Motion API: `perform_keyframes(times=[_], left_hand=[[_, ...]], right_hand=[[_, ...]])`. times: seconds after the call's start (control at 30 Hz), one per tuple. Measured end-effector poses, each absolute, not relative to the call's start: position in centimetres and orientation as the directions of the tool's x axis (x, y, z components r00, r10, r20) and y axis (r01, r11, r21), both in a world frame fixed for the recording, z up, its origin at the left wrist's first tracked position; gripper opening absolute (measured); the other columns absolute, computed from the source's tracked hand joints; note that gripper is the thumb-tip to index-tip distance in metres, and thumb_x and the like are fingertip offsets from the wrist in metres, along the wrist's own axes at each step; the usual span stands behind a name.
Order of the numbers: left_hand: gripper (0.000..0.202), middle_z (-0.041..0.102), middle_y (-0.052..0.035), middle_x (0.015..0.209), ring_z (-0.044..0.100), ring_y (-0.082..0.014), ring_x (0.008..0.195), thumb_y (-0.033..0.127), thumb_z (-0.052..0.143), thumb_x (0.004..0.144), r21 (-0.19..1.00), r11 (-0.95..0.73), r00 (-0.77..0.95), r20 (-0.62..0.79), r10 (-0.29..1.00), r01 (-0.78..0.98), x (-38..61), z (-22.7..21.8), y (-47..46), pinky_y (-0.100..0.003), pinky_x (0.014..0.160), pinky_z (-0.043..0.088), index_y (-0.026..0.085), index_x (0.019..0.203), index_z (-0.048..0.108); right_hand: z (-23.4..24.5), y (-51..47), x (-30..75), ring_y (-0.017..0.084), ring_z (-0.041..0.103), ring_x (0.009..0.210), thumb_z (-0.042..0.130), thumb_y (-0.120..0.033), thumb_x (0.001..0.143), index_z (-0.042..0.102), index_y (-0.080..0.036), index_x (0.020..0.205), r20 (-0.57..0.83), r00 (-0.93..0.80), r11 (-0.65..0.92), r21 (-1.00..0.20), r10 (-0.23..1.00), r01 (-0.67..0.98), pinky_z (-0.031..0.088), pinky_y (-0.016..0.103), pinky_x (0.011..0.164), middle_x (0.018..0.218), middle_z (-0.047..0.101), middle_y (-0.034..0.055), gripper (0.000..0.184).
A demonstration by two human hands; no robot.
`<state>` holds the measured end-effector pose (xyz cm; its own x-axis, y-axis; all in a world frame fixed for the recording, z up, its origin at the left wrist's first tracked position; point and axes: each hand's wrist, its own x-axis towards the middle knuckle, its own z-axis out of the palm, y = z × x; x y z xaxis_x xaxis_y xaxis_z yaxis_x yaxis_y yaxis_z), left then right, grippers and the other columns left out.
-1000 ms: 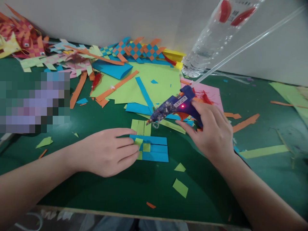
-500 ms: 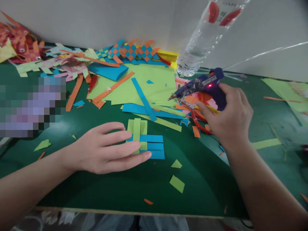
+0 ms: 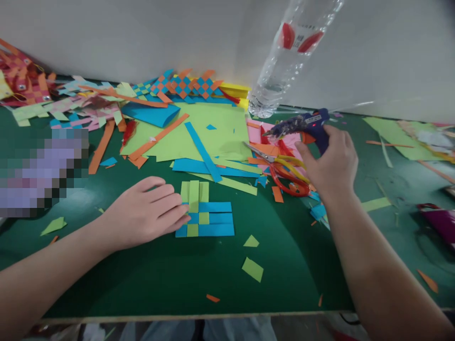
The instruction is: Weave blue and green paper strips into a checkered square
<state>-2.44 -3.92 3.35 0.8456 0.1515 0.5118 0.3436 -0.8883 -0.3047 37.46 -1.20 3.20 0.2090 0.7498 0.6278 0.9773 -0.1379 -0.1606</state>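
Observation:
My right hand (image 3: 336,158) is wrapped around the handle of a dark blue hot glue gun (image 3: 302,124). Its nozzle points left over pink and orange paper, and a small red light glows on its body. My left hand (image 3: 151,213) has curled fingers, tips at the left edge of a small woven piece of green and blue paper strips (image 3: 215,219) flat on the table. Green strip ends stick out at its far side, blue ones to the right. Scissors (image 3: 289,170) with red and yellow handles lie under and left of my right hand.
A clear plastic bottle (image 3: 280,66) stands behind the glue gun. Green paper sheets (image 3: 170,137) and loose strips cover the table's back half. Woven paper fish (image 3: 183,86) lie by the wall. A blurred-out object (image 3: 39,175) is at left, a purple item (image 3: 439,222) at right.
My left fingers have drawn back to the left and curled, uncovering more of the woven piece. The glue gun, still in my right hand, is now more level. The view has shifted slightly.

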Motion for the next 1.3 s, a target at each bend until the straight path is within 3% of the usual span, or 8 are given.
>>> perform_keyframes(times=[0.43,0.73,0.87,1.13,1.3], left_hand=[[0.027,0.063,-0.0002,0.069,0.057,-0.0174,0.068,0.021,0.053,0.105,-0.257,-0.922,0.872,0.469,0.142,0.289,-2.3,2.9,-3.8,-0.034,0.075,0.044,0.018,0.083,0.068],[0.019,0.064,0.0013,0.068,0.056,-0.0161,0.065,0.020,0.058,0.101,-0.207,-0.944,0.858,0.498,0.125,0.258,-2.0,2.9,-4.2,-0.034,0.072,0.044,0.019,0.083,0.067],[0.018,0.063,0.0016,0.068,0.056,-0.0153,0.063,0.019,0.058,0.100,-0.164,-0.955,0.851,0.509,0.131,0.245,-2.0,2.6,-4.4,-0.034,0.070,0.044,0.019,0.085,0.067],[0.016,0.059,0.0024,0.065,0.053,-0.0161,0.061,0.021,0.060,0.100,-0.137,-0.959,0.853,0.500,0.150,0.249,-2.0,2.3,-4.6,-0.034,0.067,0.044,0.018,0.086,0.067],[0.023,0.059,0.0020,0.064,0.051,-0.0159,0.060,0.019,0.055,0.102,-0.142,-0.959,0.855,0.499,0.143,0.243,-1.9,2.3,-4.6,-0.034,0.068,0.044,0.017,0.082,0.067]], right_hand=[[3.1,0.7,40.1,0.041,0.061,0.125,0.063,-0.038,0.097,0.057,-0.006,0.141,0.414,0.532,-0.421,-0.333,0.739,0.844,0.045,0.050,0.102,0.138,0.063,0.0308,0.054],[3.6,5.5,42.1,0.043,0.060,0.127,0.057,-0.042,0.100,0.054,0.003,0.139,0.263,0.635,-0.556,-0.320,0.726,0.767,0.046,0.052,0.101,0.138,0.058,0.0375,0.059],[2.4,8.2,42.6,0.046,0.059,0.129,0.066,-0.048,0.095,0.052,0.007,0.139,0.199,0.662,-0.598,-0.300,0.723,0.743,0.047,0.055,0.103,0.136,0.057,0.0400,0.072],[2.3,10.0,42.7,0.044,0.046,0.141,0.061,-0.032,0.098,0.048,0.014,0.140,0.225,0.597,-0.549,-0.242,0.770,0.800,0.037,0.054,0.113,0.142,0.053,0.0417,0.064],[4.8,8.0,41.0,0.038,0.041,0.146,0.061,-0.030,0.098,0.047,0.005,0.147,0.338,0.478,-0.432,-0.207,0.811,0.878,0.032,0.048,0.116,0.153,0.047,0.0346,0.061]])
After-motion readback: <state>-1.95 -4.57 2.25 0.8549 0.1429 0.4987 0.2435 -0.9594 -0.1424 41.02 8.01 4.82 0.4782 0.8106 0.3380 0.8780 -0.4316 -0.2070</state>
